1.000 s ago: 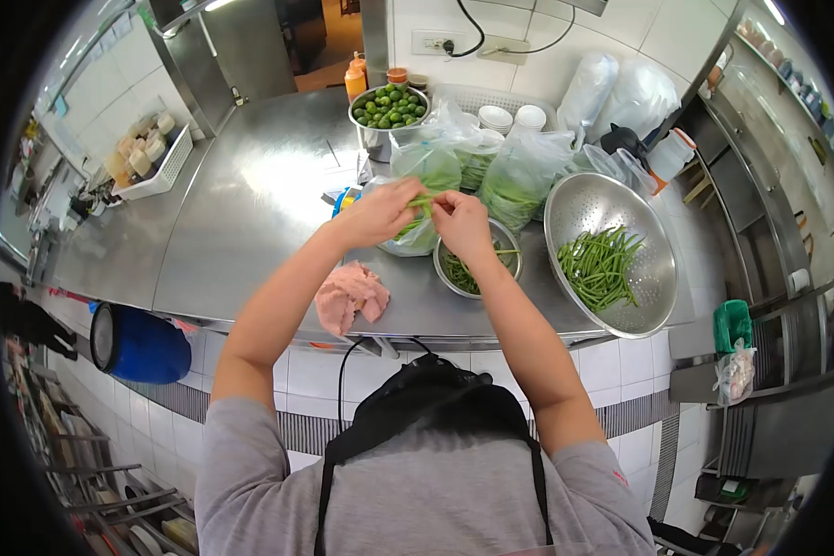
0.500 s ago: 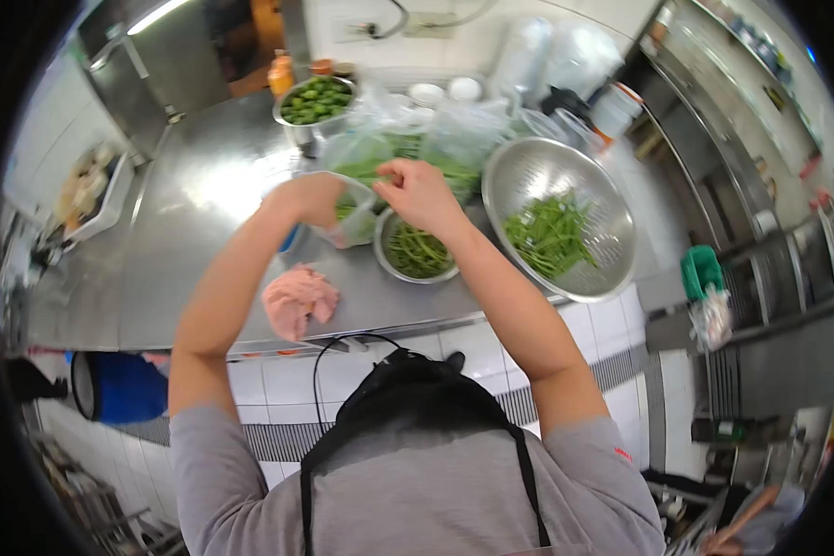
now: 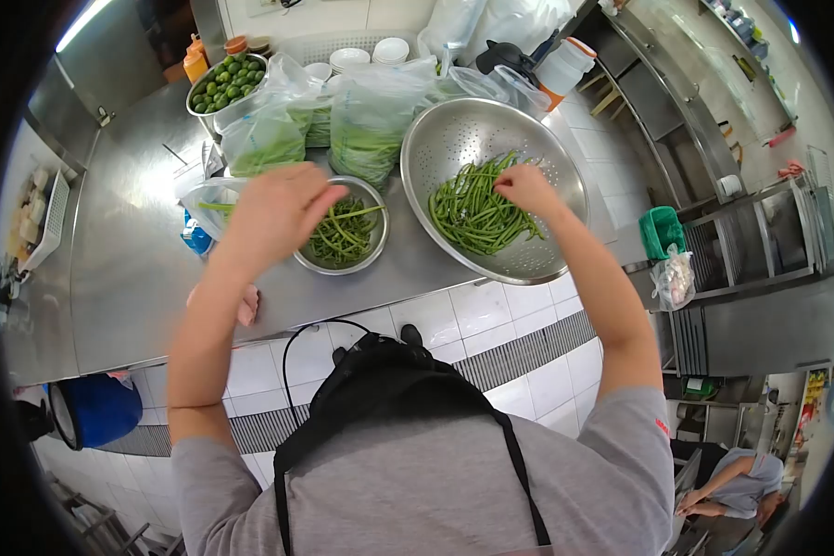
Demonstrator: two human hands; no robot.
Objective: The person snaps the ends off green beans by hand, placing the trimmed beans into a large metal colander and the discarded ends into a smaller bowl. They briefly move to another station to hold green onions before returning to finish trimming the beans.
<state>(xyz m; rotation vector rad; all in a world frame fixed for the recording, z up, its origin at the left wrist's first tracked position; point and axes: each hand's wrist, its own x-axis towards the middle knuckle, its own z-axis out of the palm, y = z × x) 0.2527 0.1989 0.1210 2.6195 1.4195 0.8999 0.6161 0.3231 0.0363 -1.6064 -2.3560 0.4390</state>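
My left hand (image 3: 283, 218) is closed above the left rim of a small steel bowl (image 3: 381, 243), with a long green bean (image 3: 360, 213) sticking out past the thumb over the bowl. Bean trimmings (image 3: 338, 243) lie in that bowl. On the right, my right hand (image 3: 531, 190) is inside a large steel colander (image 3: 554, 153), fingertips pinched just over a heap of green beans (image 3: 477, 218); whatever they hold is hidden. An open clear plastic bag (image 3: 195, 196) lies partly behind my left hand and forearm.
Filled plastic bags of greens (image 3: 366, 139) stand behind the small bowl. A pot of small green fruit (image 3: 227, 85) is at back left. A pink cloth (image 3: 248, 306) lies partly under my left forearm. Another person (image 3: 737, 482) is at lower right.
My right hand has moved from beside the plastic bag to the colander. My left hand has left the bag's opening and now holds a bean near the small bowl. The view has shifted.
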